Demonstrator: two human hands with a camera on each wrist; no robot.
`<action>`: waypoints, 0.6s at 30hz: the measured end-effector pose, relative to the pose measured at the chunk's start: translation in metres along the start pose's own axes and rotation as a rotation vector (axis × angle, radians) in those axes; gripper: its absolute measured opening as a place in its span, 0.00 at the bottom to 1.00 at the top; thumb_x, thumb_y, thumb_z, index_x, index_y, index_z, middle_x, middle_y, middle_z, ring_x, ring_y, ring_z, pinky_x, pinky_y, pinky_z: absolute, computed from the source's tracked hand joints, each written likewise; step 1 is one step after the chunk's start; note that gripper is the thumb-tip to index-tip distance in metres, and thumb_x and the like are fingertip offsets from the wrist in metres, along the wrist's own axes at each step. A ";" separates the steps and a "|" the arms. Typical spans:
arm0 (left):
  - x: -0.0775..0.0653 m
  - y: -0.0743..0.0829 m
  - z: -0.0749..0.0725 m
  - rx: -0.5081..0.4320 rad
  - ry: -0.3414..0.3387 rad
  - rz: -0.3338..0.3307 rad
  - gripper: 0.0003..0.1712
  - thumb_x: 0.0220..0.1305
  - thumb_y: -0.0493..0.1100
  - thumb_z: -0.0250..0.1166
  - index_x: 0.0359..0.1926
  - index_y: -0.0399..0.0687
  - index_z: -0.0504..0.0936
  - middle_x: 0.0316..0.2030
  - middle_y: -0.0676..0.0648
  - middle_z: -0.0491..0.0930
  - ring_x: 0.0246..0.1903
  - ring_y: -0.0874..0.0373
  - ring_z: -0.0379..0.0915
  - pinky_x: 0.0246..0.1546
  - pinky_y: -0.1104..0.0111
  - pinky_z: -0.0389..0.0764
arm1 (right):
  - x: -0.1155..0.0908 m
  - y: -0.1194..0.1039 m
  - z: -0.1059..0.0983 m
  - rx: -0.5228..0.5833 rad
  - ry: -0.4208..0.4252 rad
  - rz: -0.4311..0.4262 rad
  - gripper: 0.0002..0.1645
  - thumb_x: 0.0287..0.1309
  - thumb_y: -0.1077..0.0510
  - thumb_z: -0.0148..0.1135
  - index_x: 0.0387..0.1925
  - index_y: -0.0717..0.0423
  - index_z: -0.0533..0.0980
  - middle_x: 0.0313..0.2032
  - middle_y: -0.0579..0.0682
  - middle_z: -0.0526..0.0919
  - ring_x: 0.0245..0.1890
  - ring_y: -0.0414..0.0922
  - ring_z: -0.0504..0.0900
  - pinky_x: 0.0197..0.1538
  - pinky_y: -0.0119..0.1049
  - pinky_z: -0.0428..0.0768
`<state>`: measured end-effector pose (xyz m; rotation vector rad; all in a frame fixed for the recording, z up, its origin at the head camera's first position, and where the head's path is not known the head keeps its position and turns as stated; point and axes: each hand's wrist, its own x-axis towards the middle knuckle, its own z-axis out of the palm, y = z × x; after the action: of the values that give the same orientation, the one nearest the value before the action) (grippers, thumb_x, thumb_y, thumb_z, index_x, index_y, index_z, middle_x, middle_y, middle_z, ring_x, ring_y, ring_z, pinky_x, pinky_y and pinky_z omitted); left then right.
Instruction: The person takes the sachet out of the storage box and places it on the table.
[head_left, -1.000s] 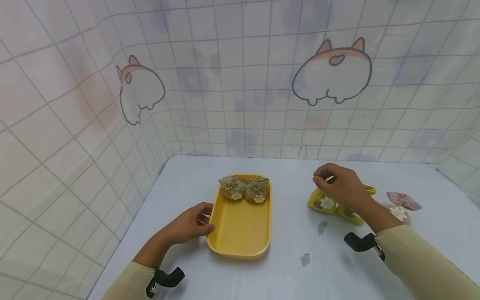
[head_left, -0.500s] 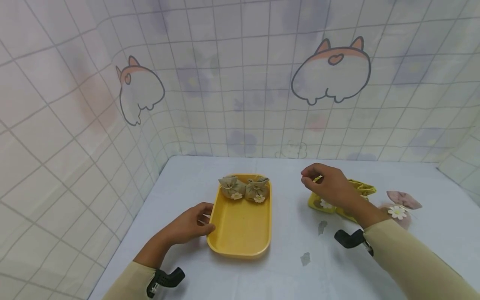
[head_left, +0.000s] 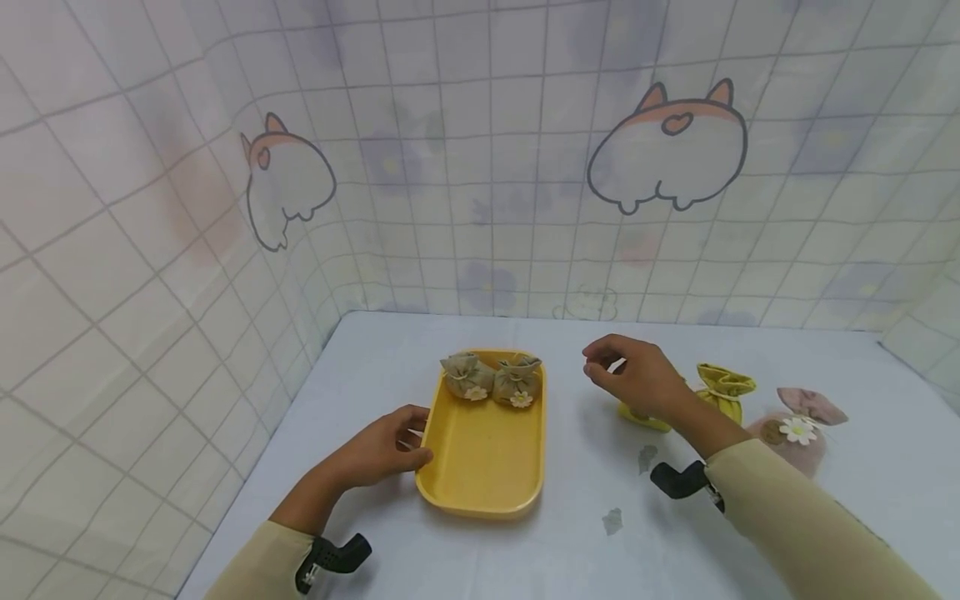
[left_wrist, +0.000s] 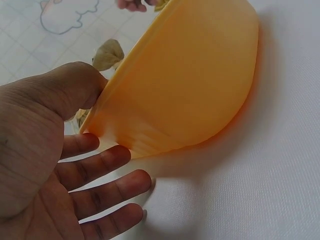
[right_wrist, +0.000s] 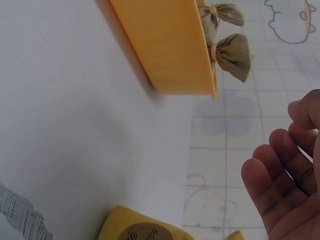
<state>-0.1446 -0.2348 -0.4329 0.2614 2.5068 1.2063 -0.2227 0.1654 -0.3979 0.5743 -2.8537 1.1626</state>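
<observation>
A yellow tray (head_left: 483, 467) lies on the white table, and my left hand (head_left: 382, 450) holds its left rim. In the left wrist view the thumb hooks over the rim while the index finger touches the outer wall (left_wrist: 190, 75); the other fingers spread loosely. Two beige drawstring pouches (head_left: 517, 380) with white flowers sit side by side at the tray's far end. Right of the tray, my right hand (head_left: 637, 379) hovers with loosely curled fingers, holding nothing. Beneath and behind it are yellow-green pouches (head_left: 723, 390), partly hidden by the hand and forearm.
A pink pouch (head_left: 798, 433) with a white flower lies right of the right forearm. Two small grey patches (head_left: 612, 522) mark the tabletop (head_left: 555, 550) between tray and forearm. A tile-patterned curtain (head_left: 525, 167) with animal drawings rises behind the table and on the left.
My right hand has moved left from above the yellow-green pouches toward the tray, uncovering more of the right-hand one. My left hand and the tray stay in place.
</observation>
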 end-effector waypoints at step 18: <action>-0.001 0.000 0.001 0.004 0.002 0.001 0.36 0.63 0.47 0.74 0.69 0.45 0.72 0.57 0.48 0.79 0.53 0.53 0.77 0.53 0.56 0.82 | 0.011 -0.007 0.021 0.016 -0.027 -0.019 0.14 0.67 0.52 0.67 0.51 0.50 0.80 0.41 0.43 0.84 0.43 0.43 0.81 0.49 0.43 0.84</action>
<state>-0.1435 -0.2342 -0.4327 0.2624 2.5108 1.2029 -0.2280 0.1432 -0.4070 0.6216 -2.8577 1.1844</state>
